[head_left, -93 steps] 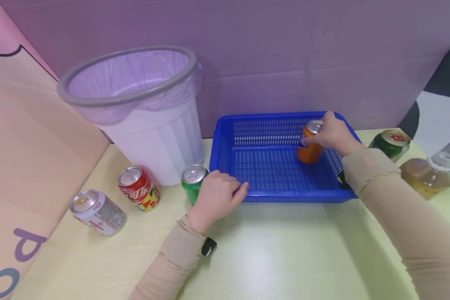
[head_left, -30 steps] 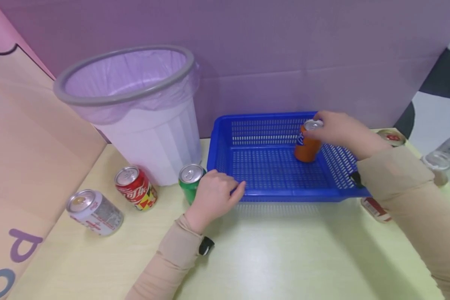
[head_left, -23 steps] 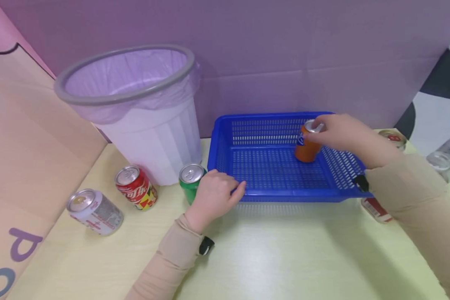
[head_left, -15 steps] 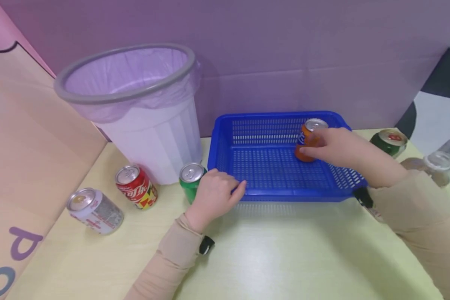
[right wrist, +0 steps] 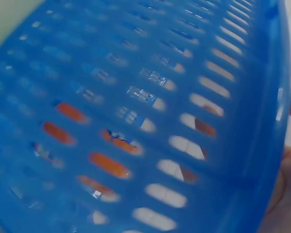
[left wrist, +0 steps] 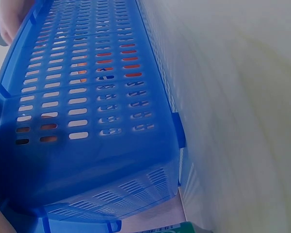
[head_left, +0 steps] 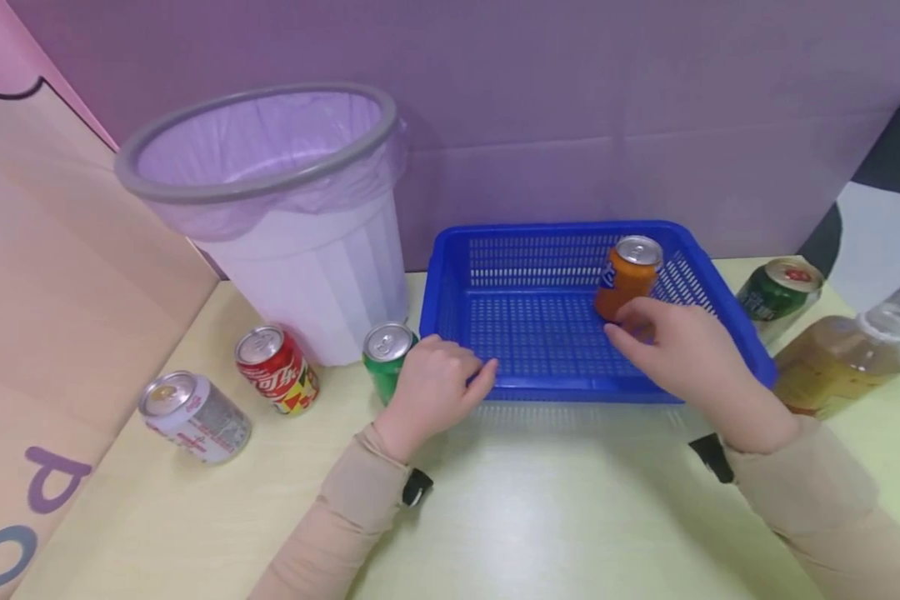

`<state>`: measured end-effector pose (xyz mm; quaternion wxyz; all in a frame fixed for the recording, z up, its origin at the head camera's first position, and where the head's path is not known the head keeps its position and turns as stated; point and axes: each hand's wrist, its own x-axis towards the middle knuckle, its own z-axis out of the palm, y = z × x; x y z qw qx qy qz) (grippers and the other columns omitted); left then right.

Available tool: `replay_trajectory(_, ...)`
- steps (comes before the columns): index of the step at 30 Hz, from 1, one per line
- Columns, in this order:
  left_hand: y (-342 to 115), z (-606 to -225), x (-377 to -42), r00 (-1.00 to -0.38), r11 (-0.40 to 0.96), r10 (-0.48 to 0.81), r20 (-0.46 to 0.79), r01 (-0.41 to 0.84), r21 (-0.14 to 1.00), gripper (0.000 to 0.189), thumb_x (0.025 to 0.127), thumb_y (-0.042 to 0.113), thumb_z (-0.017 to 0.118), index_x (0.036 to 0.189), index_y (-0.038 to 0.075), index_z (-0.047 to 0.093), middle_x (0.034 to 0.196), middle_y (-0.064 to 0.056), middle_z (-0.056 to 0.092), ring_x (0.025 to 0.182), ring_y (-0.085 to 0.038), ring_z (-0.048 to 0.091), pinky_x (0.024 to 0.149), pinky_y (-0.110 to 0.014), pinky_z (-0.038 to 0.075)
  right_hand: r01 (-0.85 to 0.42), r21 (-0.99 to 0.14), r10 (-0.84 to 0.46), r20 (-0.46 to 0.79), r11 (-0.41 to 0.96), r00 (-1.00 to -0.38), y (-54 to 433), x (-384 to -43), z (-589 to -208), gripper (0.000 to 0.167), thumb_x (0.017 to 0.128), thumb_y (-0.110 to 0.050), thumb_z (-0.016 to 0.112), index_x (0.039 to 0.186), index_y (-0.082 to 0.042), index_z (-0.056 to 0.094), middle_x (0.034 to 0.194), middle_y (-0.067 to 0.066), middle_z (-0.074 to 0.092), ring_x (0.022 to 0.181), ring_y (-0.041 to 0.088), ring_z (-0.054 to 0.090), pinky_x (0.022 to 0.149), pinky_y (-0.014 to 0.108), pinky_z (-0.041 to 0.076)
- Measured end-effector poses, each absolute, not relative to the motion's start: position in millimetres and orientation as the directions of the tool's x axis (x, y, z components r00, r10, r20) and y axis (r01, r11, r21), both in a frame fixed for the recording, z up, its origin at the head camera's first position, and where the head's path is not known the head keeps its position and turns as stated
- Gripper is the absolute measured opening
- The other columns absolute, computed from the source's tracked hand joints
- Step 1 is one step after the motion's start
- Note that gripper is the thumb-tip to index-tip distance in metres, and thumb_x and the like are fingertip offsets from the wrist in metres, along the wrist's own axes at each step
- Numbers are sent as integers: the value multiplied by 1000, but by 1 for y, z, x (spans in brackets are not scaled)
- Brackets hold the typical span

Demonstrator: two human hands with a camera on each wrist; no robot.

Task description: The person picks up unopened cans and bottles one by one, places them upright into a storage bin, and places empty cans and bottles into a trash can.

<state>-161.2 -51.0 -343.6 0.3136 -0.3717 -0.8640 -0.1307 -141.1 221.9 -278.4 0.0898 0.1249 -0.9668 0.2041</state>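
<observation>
In the head view an orange soda can [head_left: 627, 279] stands upright near the back right of the blue plastic basket [head_left: 555, 392]. My right hand [head_left: 682, 358] is over the basket's front right part, thumb and fingers loosely bent with nothing between them, just in front of the can. My left hand [head_left: 437, 387] holds the rim at the front left corner, beside a green can [head_left: 387, 354] that it partly covers. Through the slots in the left wrist view, bits of the orange can [left wrist: 131, 66] show behind the basket wall [left wrist: 87, 165].
A white bin [head_left: 322, 275] with a grey rim and purple liner stands at the back left. A red can [head_left: 281, 375] and a white can [head_left: 198, 421] stand left. Right of the basket are a dark green can [head_left: 772, 292] and a bottle of yellowish liquid [head_left: 832, 367].
My right hand has let go of the orange can and drawn back towards the front of the basket. The can stays upright there, and my left hand keeps its place on the rim.
</observation>
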Motion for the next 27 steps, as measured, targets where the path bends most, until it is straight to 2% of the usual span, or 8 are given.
replay_trajectory(7,-50,-344,-162,-526,690,561,639,723,-11,45,89,26,53,45,17,43,43,7,40,42,-8,36,50,-25,32,-304,-356,-181,339,884,-923,232,-132,-296,22,88,-23,63,97,-3,67,85,13,70,73,26,64,62,39,49)
replay_trajectory(14,-48,-345,-162,-538,694,564,626,720,-7,45,89,26,54,46,18,45,44,7,43,42,-8,38,51,-25,33,-325,-382,-161,403,865,-901,246,-126,-308,15,88,-19,64,93,-6,68,85,12,71,74,29,66,64,43,51)
replay_trajectory(17,-48,-345,-161,-539,695,564,626,719,-7,44,89,26,54,46,18,45,44,8,44,42,-8,38,51,-25,32,-337,-389,-160,421,857,-893,250,-124,-306,14,88,-19,64,93,-6,69,85,12,71,74,28,66,62,32,50)
replay_trajectory(22,-49,-344,-161,-536,696,561,631,718,-9,45,88,26,54,46,18,44,44,8,42,42,-8,36,50,-25,32,-305,-437,-120,400,846,-908,258,-121,-296,17,89,-18,63,96,-4,68,89,17,70,78,34,66,61,13,43)
replay_trajectory(25,-50,-344,-161,-534,697,562,631,717,-14,45,88,26,54,46,18,44,44,8,41,42,-8,36,50,-25,31,-271,-458,-91,376,847,-922,262,-120,-292,19,90,-19,63,99,-3,68,92,19,69,80,35,65,60,10,40)
replay_trajectory(27,-51,-344,-161,-533,697,563,631,717,-17,45,88,26,54,46,18,43,43,8,41,42,-8,35,50,-24,31,-253,-471,-77,360,845,-930,264,-120,-291,21,90,-20,62,100,-2,68,94,19,69,79,29,64,60,10,40)
